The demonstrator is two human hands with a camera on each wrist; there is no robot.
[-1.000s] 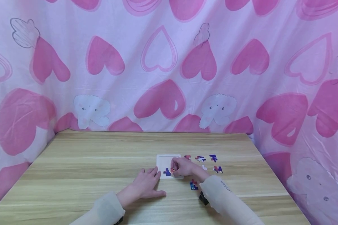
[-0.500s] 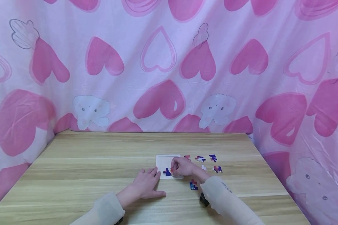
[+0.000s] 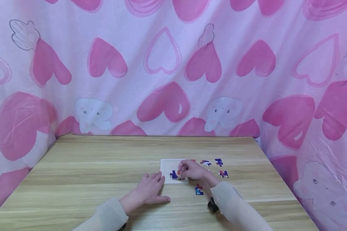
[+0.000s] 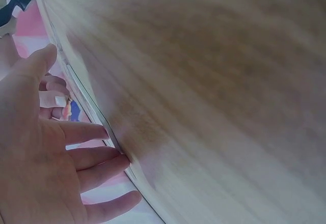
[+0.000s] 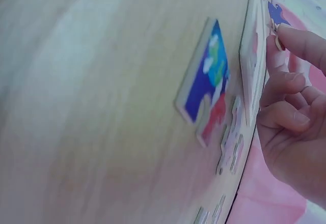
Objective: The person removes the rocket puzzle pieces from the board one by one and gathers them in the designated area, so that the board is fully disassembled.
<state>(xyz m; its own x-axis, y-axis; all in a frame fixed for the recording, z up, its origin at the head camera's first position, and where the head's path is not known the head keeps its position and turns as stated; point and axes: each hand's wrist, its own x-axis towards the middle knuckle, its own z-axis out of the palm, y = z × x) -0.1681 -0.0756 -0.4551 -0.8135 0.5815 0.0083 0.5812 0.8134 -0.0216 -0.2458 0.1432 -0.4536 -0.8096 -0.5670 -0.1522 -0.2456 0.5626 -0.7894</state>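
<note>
A small white puzzle tray [image 3: 167,165] lies on the wooden table. Above its lower part, my right hand [image 3: 191,170] pinches jigsaw puzzle pieces [image 3: 173,174] between thumb and forefinger. A blue-purple piece sticks out to the left of the fingers, with an orange-and-white part beside it; the fingers hide the rest. The right wrist view has the blue piece [image 5: 276,13] just past the fingertips. My left hand [image 3: 150,189] lies spread on the table, its fingertips at the tray's left edge. In the left wrist view those fingers [image 4: 99,173] are extended.
Several loose puzzle pieces lie right of the tray, among them a purple piece [image 3: 218,162] and a red-and-purple piece [image 3: 224,174]. A blue-and-red piece [image 3: 199,190] lies nearer, below the right wrist. A pink heart-patterned curtain [image 3: 164,64] hangs around the table.
My right hand has shifted slightly right, and the blue-purple piece with the orange part has moved right and up with it from the tray's bottom. My left hand has stayed put.
</note>
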